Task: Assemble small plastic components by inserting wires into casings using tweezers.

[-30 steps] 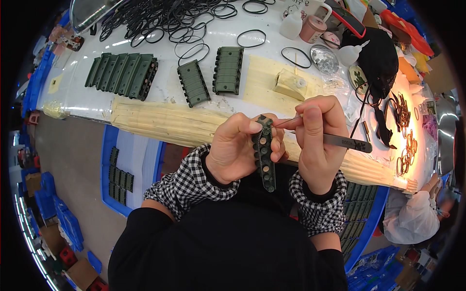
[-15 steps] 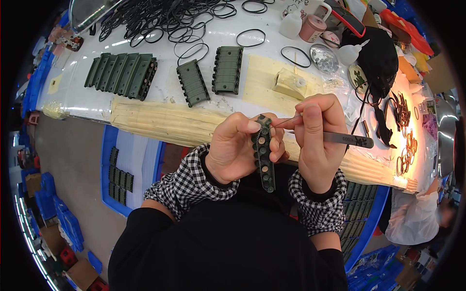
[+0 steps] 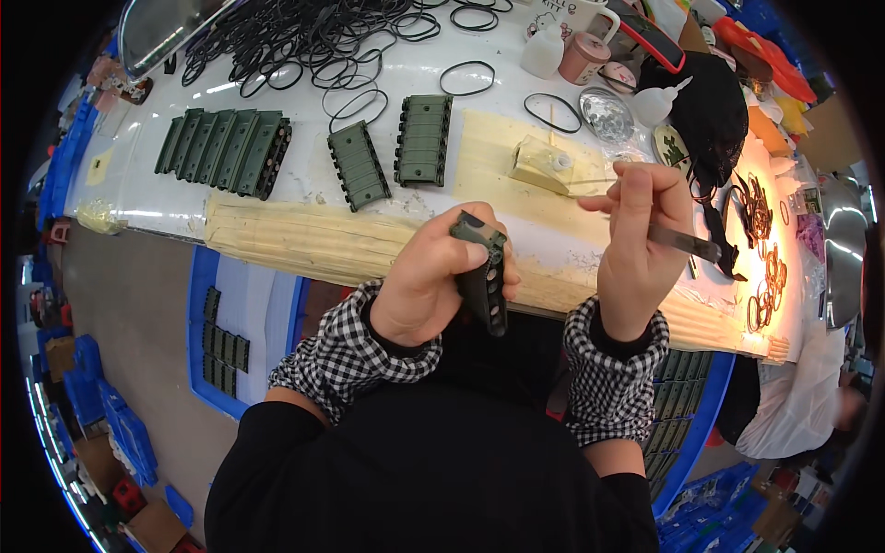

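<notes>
My left hand (image 3: 433, 272) is wrapped round a dark green plastic track-like part (image 3: 482, 288), tilted, with a row of round dots along its side; the thumb presses near its upper end. In my right hand (image 3: 641, 244), apart from that part, is a pair of grey metal tweezers (image 3: 684, 241). Their thin end points left toward a yellowish block (image 3: 530, 168) with a small white cap-like piece on it. Two green ribbed parts, one smaller (image 3: 359, 168) and one larger (image 3: 424, 140), lie beyond my left hand. Several more stand in a row (image 3: 221, 152) at the left.
Black rubber bands (image 3: 304, 41) are heaped at the back. A pink cup (image 3: 584, 58), white squeeze bottles (image 3: 542, 51) and a clear dish (image 3: 607, 112) stand back right. Blue trays with green parts sit below the table at left (image 3: 195, 332) and right (image 3: 705, 415).
My right hand has drawn away to the right with the tweezers, leaving the green part. My left hand has shifted slightly left and turned the part, showing more of its broad face.
</notes>
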A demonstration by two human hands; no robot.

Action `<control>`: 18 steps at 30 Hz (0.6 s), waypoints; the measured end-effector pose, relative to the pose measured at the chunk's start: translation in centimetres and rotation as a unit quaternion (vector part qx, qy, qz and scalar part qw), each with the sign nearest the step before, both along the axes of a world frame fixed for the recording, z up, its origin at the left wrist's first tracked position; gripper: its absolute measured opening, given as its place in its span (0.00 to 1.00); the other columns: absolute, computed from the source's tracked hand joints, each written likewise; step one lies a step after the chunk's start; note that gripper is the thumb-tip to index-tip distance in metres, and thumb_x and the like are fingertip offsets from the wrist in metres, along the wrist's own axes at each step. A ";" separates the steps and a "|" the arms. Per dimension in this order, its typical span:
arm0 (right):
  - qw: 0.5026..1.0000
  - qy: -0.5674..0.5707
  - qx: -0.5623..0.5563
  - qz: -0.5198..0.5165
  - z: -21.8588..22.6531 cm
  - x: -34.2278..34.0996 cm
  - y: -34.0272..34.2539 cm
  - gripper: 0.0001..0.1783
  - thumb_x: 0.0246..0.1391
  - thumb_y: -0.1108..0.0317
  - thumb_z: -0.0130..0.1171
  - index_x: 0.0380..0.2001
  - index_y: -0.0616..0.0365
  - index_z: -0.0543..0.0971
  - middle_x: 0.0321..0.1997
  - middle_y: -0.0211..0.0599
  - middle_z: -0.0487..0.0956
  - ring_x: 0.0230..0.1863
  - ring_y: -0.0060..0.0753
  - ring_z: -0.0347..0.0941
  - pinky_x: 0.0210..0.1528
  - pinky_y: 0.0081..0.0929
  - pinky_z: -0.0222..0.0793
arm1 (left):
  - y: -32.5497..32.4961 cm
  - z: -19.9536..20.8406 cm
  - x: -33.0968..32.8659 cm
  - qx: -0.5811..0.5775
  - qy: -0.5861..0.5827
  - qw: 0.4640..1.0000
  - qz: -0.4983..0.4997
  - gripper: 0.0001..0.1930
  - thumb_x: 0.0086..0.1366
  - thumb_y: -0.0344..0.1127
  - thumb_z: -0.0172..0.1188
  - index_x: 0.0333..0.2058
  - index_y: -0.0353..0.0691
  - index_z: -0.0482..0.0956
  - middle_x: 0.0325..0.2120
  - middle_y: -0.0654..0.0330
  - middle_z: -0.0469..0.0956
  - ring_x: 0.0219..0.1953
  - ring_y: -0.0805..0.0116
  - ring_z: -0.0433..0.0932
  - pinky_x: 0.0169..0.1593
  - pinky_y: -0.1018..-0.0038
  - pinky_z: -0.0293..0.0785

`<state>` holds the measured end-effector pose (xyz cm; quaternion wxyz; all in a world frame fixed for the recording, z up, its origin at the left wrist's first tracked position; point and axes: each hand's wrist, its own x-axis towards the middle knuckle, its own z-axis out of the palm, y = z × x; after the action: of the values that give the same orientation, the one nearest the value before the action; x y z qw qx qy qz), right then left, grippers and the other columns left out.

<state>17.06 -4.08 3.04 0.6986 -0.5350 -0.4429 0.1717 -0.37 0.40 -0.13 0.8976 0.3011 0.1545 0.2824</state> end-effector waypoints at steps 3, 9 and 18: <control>0.968 -0.221 -0.037 -0.109 -0.7 1.8 1.3 0.07 0.58 0.72 0.58 0.29 0.64 0.74 0.25 0.30 0.72 0.25 0.20 0.69 0.26 0.21 0.68 | 0.0 0.8 -0.2 0.149 0.084 0.982 0.076 0.11 0.56 0.35 0.55 0.33 0.35 0.67 0.27 0.55 0.74 0.32 0.66 0.75 0.41 0.69 0.74; 0.922 -0.355 -0.065 -0.138 -1.5 2.1 2.1 0.04 0.51 0.76 0.62 0.28 0.63 0.77 0.25 0.36 0.74 0.23 0.31 0.70 0.24 0.26 0.65 | -0.1 1.3 -0.1 0.252 0.127 0.951 0.125 0.06 0.55 0.24 0.53 0.32 0.34 0.68 0.28 0.59 0.76 0.32 0.75 0.76 0.40 0.75 0.74; 0.991 -0.061 0.003 0.117 0.8 -1.3 -2.2 0.09 0.64 0.68 0.52 0.35 0.65 0.71 0.31 0.35 0.75 0.35 0.22 0.76 0.35 0.16 0.69 | -0.2 1.0 -0.1 0.380 0.190 0.893 0.151 0.06 0.51 0.24 0.54 0.29 0.34 0.68 0.25 0.61 0.72 0.29 0.76 0.71 0.39 0.75 0.70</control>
<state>15.74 -6.26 3.88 0.6469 -0.4872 -0.5445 0.2181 -0.51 0.19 0.85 0.6150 0.6401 0.2469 0.3886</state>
